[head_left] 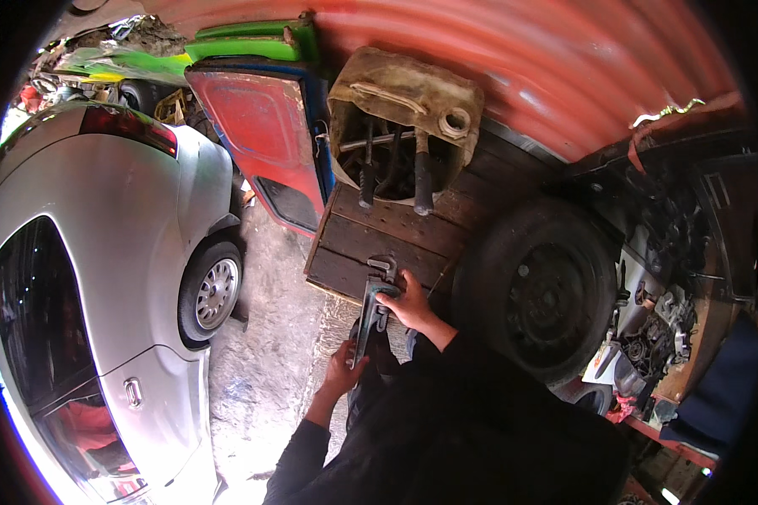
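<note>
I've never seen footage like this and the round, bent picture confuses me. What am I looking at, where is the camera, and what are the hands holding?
The camera sits on a person's head and looks down, so its wide lens bends straight edges. The dark-sleeved arms at the bottom are that person's own. Both hands hold a pipe wrench: the right hand near its jaw end, the left hand at the handle's lower end. Ahead lies a wooden pallet bearing a cut-open canister with tools inside. A silver car stands to the left, a black tyre to the right.
</note>
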{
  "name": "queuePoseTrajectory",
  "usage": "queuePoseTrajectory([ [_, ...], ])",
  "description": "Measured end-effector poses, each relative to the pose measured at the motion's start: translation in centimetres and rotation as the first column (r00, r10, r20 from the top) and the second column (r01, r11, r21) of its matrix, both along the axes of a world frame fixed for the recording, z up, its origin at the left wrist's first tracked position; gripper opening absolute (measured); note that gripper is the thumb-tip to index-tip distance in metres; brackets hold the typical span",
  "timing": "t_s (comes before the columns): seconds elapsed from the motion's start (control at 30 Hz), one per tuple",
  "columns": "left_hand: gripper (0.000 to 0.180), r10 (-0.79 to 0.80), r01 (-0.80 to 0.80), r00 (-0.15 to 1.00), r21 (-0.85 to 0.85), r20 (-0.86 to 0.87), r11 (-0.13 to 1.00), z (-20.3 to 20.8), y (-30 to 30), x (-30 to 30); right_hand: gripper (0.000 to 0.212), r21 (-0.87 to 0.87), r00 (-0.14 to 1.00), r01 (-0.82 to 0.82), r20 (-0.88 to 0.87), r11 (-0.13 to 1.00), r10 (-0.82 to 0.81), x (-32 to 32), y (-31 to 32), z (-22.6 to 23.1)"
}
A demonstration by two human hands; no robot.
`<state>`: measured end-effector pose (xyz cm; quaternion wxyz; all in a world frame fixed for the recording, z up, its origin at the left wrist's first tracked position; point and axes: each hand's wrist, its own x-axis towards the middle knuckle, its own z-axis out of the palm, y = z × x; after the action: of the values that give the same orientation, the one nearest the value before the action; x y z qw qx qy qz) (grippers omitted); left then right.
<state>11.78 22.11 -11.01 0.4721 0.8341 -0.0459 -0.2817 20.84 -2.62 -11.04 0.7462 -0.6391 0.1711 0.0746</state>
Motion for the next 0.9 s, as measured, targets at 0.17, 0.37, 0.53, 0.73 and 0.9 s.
queuePoseTrajectory([
  [0.17, 0.029, 0.037, -0.032, 0.999, -0.215, 0.019, 0.976, 8.3, -3.5, 4.8, 0.058, 0.018, 0.96, 0.042, 0.276, 0.999, -0.046, 0.9, -1.8, 11.8],
  [0.37, 0.027, -0.024, 0.149, 0.967, -0.488, 0.253, 0.86, 18.1, -6.3, 7.0, 0.051, 0.229, 0.776, 0.069, 0.6, 0.971, -0.197, 1.5, -4.2, 24.6],
  [0.53, 0.021, -0.082, 0.256, 0.932, -0.483, 0.353, 0.837, 20.8, -6.9, 7.2, 0.054, 0.23, 0.649, 0.1, 0.722, 0.968, -0.239, -1.0, -5.8, 27.5],
  [0.73, 0.047, -0.161, 0.18, 0.982, -0.73, 0.097, 0.66, 22.5, -8.1, 7.0, 0.057, 0.391, 0.637, 0.08, 0.687, 0.917, -0.349, -1.4, -6.8, 26.3],
  [0.9, 0.054, -0.224, 0.171, 0.975, -0.652, 0.001, 0.739, 22.7, -8.7, 7.3, 0.068, 0.677, 0.765, -0.34, 0.603, 0.653, -0.226, 0.2, -8.1, 23.4],
])
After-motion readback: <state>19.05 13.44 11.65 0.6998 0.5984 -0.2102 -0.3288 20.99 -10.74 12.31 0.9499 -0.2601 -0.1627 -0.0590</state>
